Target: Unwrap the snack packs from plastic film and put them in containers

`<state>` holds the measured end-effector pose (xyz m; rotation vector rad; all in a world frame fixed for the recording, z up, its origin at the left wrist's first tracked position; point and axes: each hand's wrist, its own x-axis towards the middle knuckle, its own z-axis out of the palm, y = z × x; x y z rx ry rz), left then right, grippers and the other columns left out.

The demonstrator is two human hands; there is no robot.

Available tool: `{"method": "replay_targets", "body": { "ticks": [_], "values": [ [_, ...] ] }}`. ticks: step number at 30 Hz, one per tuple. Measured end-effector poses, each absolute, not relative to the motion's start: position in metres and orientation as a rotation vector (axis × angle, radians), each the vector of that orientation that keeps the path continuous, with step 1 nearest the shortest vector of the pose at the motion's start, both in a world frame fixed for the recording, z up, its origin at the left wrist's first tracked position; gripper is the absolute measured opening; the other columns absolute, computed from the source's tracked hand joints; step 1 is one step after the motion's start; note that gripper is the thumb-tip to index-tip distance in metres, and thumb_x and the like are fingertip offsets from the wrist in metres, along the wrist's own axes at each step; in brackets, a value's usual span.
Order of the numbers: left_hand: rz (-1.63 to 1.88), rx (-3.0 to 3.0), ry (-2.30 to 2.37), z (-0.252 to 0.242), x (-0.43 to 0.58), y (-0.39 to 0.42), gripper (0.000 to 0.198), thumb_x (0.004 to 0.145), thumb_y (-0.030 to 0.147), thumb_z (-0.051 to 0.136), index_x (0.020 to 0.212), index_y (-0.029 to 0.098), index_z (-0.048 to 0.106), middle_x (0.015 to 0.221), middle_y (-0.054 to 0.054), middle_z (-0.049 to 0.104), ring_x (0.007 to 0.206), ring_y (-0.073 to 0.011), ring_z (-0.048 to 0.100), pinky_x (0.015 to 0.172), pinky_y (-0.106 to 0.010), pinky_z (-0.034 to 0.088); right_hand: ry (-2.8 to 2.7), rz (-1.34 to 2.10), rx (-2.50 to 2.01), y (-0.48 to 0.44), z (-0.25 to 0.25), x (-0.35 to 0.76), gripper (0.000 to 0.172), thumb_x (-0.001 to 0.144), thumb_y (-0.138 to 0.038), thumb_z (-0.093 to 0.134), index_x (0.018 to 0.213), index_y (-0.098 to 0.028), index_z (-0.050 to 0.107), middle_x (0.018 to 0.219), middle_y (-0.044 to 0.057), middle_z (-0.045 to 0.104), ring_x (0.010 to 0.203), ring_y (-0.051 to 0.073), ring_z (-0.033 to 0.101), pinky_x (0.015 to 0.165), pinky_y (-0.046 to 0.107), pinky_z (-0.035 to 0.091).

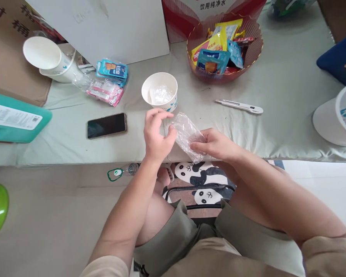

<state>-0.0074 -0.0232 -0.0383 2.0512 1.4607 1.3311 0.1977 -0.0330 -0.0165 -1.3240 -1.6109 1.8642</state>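
My right hand [215,144] pinches a crinkled clear plastic bag [187,132] by its lower right side, above the table's front edge. To the bag's left is my left hand [159,134], its thumb and fingers apart around a gap with nothing in it. Its fingertips are close to the bag's upper left corner; whether they touch it I cannot tell. Just beyond my left hand stands a white paper bowl [148,94] with crumpled clear plastic [161,94] inside. A white utility knife [240,106] lies to the right of the bag.
A phone [107,125] lies left of my hands. Behind are a red glass bowl [225,77] of snack packets, blue and pink packets [112,73], and paper cups [43,54]. A white bin [331,119] stands right, a teal container [23,123] left. Boxes line the back.
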Motion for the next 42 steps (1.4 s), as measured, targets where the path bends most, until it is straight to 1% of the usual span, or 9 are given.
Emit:
{"method": "replay_targets", "body": {
  "ticks": [3,7,13,20,24,28,34,39,42],
  "values": [
    [1.292,2.330,1.386,-0.029,0.002,-0.035,0.013,0.085,0.026,0.061,0.094,0.023,0.069,0.099,-0.006,0.075,0.102,-0.0249,0.070,0.097,-0.044,0.053,-1.617,1.848,-1.224,-0.035,-0.016,0.194,0.034,0.079,-0.040,0.064,0.061,-0.021,0.044,0.059,-0.007,0.036,0.055,0.007,0.032,0.054,0.026,0.027],
    [0.946,2.172,1.278,-0.023,0.006,-0.041,0.028,0.090,0.038,0.057,0.106,0.020,0.071,0.111,-0.008,0.080,0.107,-0.0266,0.073,0.105,-0.046,0.051,-1.514,1.794,-1.124,-0.040,-0.015,0.190,0.021,0.079,-0.034,0.066,0.070,-0.019,0.054,0.063,-0.005,0.046,0.059,0.008,0.040,0.057,0.025,0.034],
    [0.792,1.738,1.258,-0.031,-0.001,-0.041,0.046,0.083,0.029,0.063,0.127,0.016,0.066,0.113,-0.009,0.079,0.097,-0.0214,0.074,0.090,-0.035,0.059,-1.425,1.603,-1.135,-0.040,-0.030,0.185,0.020,0.081,-0.037,0.065,0.090,-0.019,0.068,0.083,0.002,0.069,0.076,0.016,0.060,0.072,0.031,0.049],
    [0.915,1.463,1.251,-0.033,-0.011,-0.039,0.030,0.084,0.025,0.062,0.112,0.019,0.069,0.085,-0.002,0.075,0.072,-0.0150,0.067,0.064,-0.026,0.052,-1.431,1.245,-1.258,-0.027,-0.040,0.175,0.047,0.072,-0.041,0.080,0.110,-0.023,0.060,0.110,0.007,0.068,0.096,0.021,0.064,0.083,0.036,0.053],
    [0.929,1.421,1.210,-0.029,-0.017,-0.034,0.040,0.082,0.031,0.070,0.120,0.019,0.066,0.085,-0.002,0.075,0.070,-0.0133,0.064,0.065,-0.025,0.052,-1.286,1.640,-1.072,-0.024,-0.039,0.170,0.049,0.075,-0.051,0.082,0.106,-0.023,0.058,0.093,0.002,0.064,0.074,0.015,0.059,0.067,0.031,0.050],
    [1.045,1.457,1.213,-0.030,-0.018,-0.027,0.032,0.084,0.029,0.067,0.115,0.020,0.066,0.095,-0.004,0.076,0.082,-0.0142,0.068,0.077,-0.027,0.055,-1.255,1.584,-1.093,-0.028,-0.035,0.167,0.046,0.072,-0.052,0.086,0.092,-0.023,0.057,0.078,-0.002,0.060,0.070,0.014,0.056,0.065,0.029,0.047],
    [1.236,1.440,1.268,-0.025,-0.030,-0.022,0.017,0.088,0.028,0.062,0.104,0.022,0.065,0.094,-0.004,0.074,0.085,-0.0157,0.070,0.080,-0.029,0.057,-1.438,0.872,-1.289,-0.019,-0.002,0.154,0.021,0.082,-0.037,0.073,0.080,-0.025,0.056,0.072,-0.001,0.057,0.063,0.015,0.050,0.060,0.031,0.041],
    [1.245,1.431,1.359,-0.019,-0.045,-0.022,0.007,0.088,0.026,0.059,0.089,0.022,0.065,0.081,-0.002,0.072,0.075,-0.0144,0.067,0.069,-0.027,0.054,-1.960,0.207,-1.321,0.042,0.034,0.124,0.001,0.086,-0.024,0.060,0.086,-0.025,0.060,0.088,0.006,0.068,0.083,0.022,0.061,0.077,0.037,0.046],
    [1.239,1.454,1.364,-0.017,-0.048,-0.022,0.008,0.087,0.025,0.057,0.081,0.022,0.062,0.075,0.000,0.069,0.070,-0.0134,0.064,0.066,-0.026,0.052,-2.500,0.183,-1.373,0.083,0.041,0.100,0.018,0.086,-0.015,0.055,0.097,-0.023,0.066,0.106,0.010,0.072,0.098,0.027,0.065,0.078,0.038,0.044]
  ]
}}
